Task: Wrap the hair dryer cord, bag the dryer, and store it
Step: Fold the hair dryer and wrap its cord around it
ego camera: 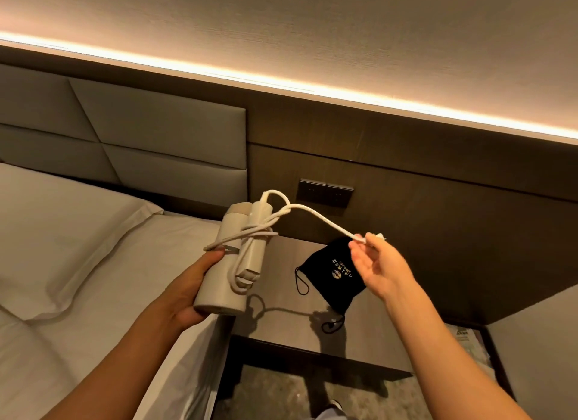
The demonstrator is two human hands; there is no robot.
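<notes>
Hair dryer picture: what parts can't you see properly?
- Plug: head view, mostly hidden in the right hand pinching the cord.
- Bag writing: too small to read.
- Hair dryer far side: covered by the left hand and cord loops.
- Bed: cut off at the left edge.

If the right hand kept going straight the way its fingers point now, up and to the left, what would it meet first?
Probably the free stretch of cord it is pinching, then the hair dryer in the left hand. The wall switch panel lies behind that line, but depth is hard to judge from one view.

Cord-wrapped cream dryer, black bag
</notes>
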